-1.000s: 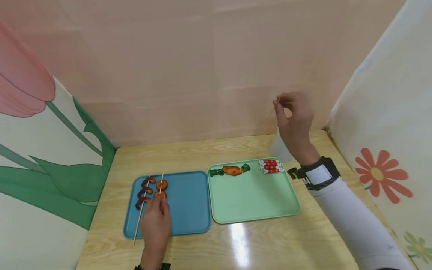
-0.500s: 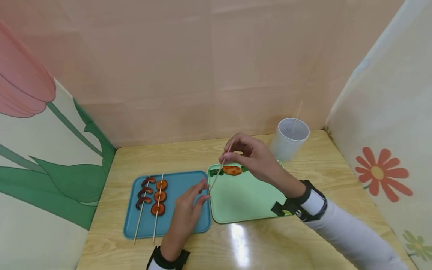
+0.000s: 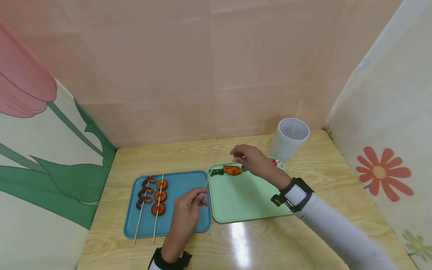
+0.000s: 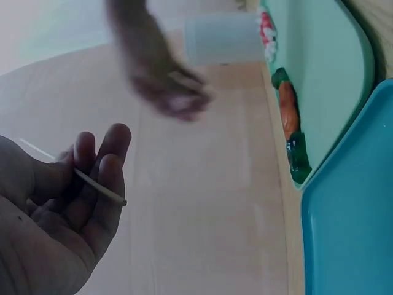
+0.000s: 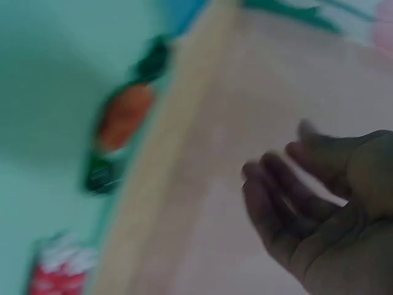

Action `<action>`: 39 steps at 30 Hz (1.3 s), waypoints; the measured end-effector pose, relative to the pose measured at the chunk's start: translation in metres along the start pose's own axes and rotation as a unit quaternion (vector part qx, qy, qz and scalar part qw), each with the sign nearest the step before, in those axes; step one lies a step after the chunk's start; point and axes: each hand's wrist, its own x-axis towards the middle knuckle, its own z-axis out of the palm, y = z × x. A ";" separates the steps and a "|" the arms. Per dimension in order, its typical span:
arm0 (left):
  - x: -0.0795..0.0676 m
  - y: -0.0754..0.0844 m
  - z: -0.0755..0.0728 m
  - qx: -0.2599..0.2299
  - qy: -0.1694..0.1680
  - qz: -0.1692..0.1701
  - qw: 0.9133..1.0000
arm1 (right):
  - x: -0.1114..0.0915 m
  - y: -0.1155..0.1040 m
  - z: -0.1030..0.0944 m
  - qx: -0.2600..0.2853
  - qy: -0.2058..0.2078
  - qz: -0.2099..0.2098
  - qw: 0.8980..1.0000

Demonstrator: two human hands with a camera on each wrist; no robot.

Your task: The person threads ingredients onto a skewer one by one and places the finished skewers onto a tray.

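Pinching the bamboo skewer at frame centre, left hand fingers clamp its lower end; thin, light, snappable; right hand fingers apart.

The right hand covers most of the red-and-white pieces near the worktop's far edge; the right wrist view is blurred throughout.

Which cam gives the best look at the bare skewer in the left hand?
Left wrist: the bare skewer lies sharp across the curled fingers of the left hand. The head view shows it only as a faint thin line rising from that hand above the blue tray. The right wrist view is blurred and does not show it.
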 end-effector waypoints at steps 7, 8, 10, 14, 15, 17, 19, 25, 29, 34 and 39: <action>-0.004 0.000 -0.003 -0.016 -0.001 -0.033 0.999 | 0.004 0.094 0.050 -0.203 -0.003 -0.019 0.979; -0.004 0.000 -0.003 -0.019 -0.003 -0.041 0.999 | 0.004 0.101 0.055 -0.208 0.004 -0.028 0.978; -0.006 0.000 -0.003 -0.020 -0.005 -0.053 0.998 | 0.001 0.112 0.061 -0.212 0.013 -0.041 0.976; -0.007 -0.001 -0.004 -0.011 -0.008 -0.065 0.998 | -0.003 0.121 0.065 -0.208 0.025 -0.052 0.976; -0.007 -0.002 -0.004 -0.008 -0.008 -0.066 0.998 | -0.003 0.120 0.064 -0.204 0.026 -0.053 0.977; -0.007 -0.003 -0.004 -0.001 -0.010 -0.066 0.998 | -0.002 0.115 0.059 -0.187 0.031 -0.053 0.980; -0.006 -0.003 -0.003 0.007 -0.014 -0.067 0.998 | -0.001 0.107 0.051 -0.164 0.036 -0.047 0.985; -0.006 -0.008 0.000 0.048 -0.015 -0.061 0.997 | 0.001 0.071 0.016 0.010 0.035 0.007 0.999; -0.007 -0.013 0.003 0.089 -0.007 -0.040 0.995 | -0.001 0.042 -0.011 0.132 0.017 0.038 0.990; -0.007 -0.013 0.003 0.126 0.002 -0.024 0.992 | -0.010 0.007 -0.038 0.229 0.012 0.020 0.973; -0.007 -0.014 0.002 0.151 0.006 -0.012 0.988 | -0.019 -0.014 -0.051 0.277 0.024 -0.024 0.960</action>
